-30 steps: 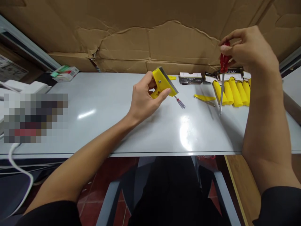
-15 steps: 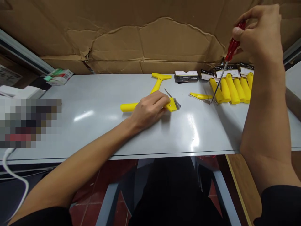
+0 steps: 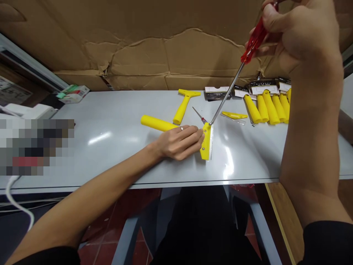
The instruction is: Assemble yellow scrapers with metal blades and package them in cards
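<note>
In the head view a yellow scraper point(image 3: 206, 141) lies low over the table, its screwed head and blade edge turned up to me. My left hand point(image 3: 180, 143) is closed around it near the head, the handle sticking out to the left. My right hand point(image 3: 298, 33), raised at the upper right, grips a red-handled screwdriver point(image 3: 255, 42). The screwdriver's tip is at the far corner of the scraper head; whether it touches a screw I cannot tell. Behind the head lies a smaller screwdriver point(image 3: 203, 120). A yellow T-shaped scraper piece point(image 3: 182, 106) rests farther back.
Several yellow handles point(image 3: 271, 106) lie in a row at the right, below black-and-white packets point(image 3: 263, 86). Nearer are a loose yellow strip point(image 3: 234, 115) and a clear strip point(image 3: 239, 121). Cardboard point(image 3: 143, 55) lines the back. A small box point(image 3: 74, 94) stands at the left.
My right hand has brought the screwdriver leftward, its tip moving from beside the yellow handles to the scraper head. My left hand has turned the scraper so its screwed face shows.
</note>
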### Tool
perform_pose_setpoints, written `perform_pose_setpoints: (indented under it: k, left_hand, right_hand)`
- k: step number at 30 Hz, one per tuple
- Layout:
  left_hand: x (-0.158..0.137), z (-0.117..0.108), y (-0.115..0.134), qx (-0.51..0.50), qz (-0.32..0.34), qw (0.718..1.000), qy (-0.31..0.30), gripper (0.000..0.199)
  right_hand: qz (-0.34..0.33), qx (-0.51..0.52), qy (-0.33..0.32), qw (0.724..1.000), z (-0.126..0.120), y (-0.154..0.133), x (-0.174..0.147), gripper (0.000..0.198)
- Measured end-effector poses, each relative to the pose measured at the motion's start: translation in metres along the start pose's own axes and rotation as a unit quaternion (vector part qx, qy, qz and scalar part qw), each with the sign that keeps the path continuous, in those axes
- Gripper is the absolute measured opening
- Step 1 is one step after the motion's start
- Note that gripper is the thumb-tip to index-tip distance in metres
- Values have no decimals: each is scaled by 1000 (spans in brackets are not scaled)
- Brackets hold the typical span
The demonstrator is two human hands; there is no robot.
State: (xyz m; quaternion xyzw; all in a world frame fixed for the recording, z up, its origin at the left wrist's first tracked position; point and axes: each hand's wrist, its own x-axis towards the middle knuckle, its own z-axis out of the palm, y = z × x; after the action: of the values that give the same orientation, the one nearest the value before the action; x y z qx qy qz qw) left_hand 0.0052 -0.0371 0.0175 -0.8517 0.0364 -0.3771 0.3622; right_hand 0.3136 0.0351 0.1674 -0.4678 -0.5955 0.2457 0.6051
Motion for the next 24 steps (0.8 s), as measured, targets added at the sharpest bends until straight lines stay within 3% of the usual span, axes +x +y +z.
perform_pose_setpoints:
  k: [3,7,18,24]
  left_hand:
    - [1,-1,-2,14,7,1000,15,20]
    - [-1,-1,-5,9,8,1000,17,20]
    - [0,-4,-5,23,-8,1000,-6,20]
    - [3,-4,-6,13,-16,1000,4,21]
  right_hand:
    - [16,12,28,999,19,-12,-14,15]
    - [33,17,15,999,30,-22,-22,19]
    - [5,11,24,1000,18,-7,-11,17]
    - [25,22,40,999,20,-13,-12,14]
